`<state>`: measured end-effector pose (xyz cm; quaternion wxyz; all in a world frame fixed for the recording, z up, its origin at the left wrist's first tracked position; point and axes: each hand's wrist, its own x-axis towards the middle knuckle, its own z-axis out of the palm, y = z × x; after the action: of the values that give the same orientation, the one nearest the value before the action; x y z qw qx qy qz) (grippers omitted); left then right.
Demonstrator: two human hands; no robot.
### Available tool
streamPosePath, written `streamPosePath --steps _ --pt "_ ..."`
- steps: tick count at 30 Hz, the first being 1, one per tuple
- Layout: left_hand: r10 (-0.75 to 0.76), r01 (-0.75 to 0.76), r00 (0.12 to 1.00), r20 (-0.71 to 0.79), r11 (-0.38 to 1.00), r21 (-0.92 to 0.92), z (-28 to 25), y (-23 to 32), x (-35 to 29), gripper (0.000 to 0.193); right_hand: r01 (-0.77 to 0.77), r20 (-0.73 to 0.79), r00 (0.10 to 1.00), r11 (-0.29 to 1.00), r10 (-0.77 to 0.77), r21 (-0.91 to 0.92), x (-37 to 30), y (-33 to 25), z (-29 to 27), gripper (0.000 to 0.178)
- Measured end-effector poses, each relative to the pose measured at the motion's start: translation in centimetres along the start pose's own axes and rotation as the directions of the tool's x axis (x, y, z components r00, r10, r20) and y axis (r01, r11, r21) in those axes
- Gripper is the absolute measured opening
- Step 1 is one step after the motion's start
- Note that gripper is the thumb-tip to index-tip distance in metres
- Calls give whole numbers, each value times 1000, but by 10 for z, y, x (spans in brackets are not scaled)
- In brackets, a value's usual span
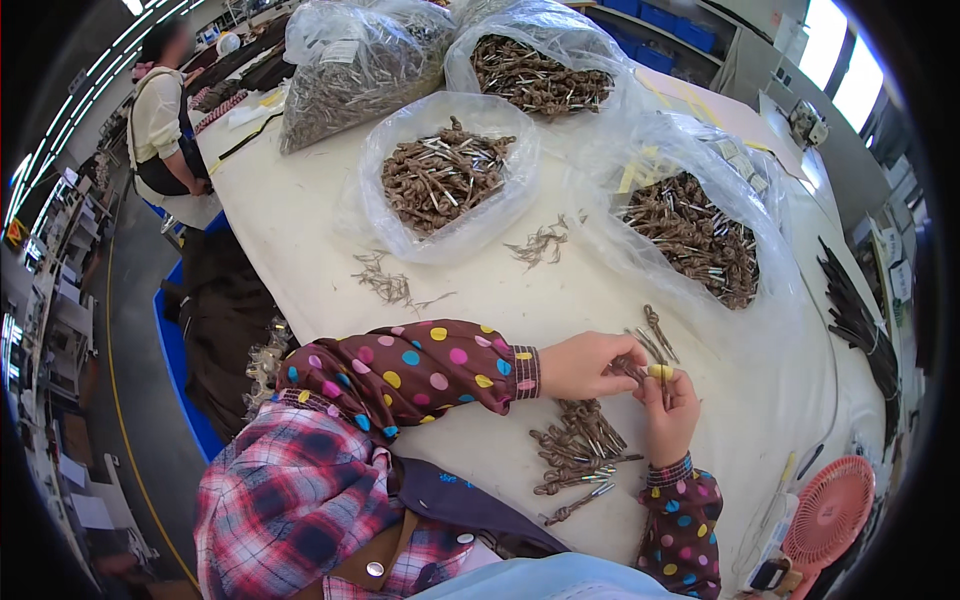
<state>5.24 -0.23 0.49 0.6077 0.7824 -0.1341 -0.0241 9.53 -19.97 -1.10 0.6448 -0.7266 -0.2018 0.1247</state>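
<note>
My left hand (pixel 593 366) and my right hand (pixel 670 412) meet over the right part of the table. Both are closed in a pinch on a short brown cord (pixel 628 371), mostly hidden by the fingers. A yellow cover sits on one finger of the right hand. Just beyond the fingers lie a few loose knotted cords (pixel 655 330). Close below the hands, a pile of brown knotted cords with silvery tips (pixel 578 440) is spread on the white tabletop (pixel 480 305).
Clear plastic bags of similar cords stand open at the centre (pixel 440 180), back (pixel 540 75) and right (pixel 690 235). A fuller bag (pixel 365 75) leans at the back left. Thread scraps (pixel 385 280) litter the table. A pink fan (pixel 828 510) stands at right; a person (pixel 165 120) works far left.
</note>
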Motion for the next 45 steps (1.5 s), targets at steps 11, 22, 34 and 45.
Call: streamPosePath --steps 11,22,34,45 --pt "-54 37 996 -65 970 -240 -2 -24 9 19 113 3 994 984 -114 -135 -5 3 1 16" --pt "-118 104 968 -222 992 -76 -15 -22 20 17 -57 -97 993 995 64 80 13 4 -4 19" --pt "256 -210 965 -65 892 400 -9 -8 14 14 174 -32 980 924 -197 -342 -2 4 -1 29" --pt "-122 122 991 -47 992 -13 -5 -11 11 14 232 11 967 863 -254 -449 -2 1 1 41"
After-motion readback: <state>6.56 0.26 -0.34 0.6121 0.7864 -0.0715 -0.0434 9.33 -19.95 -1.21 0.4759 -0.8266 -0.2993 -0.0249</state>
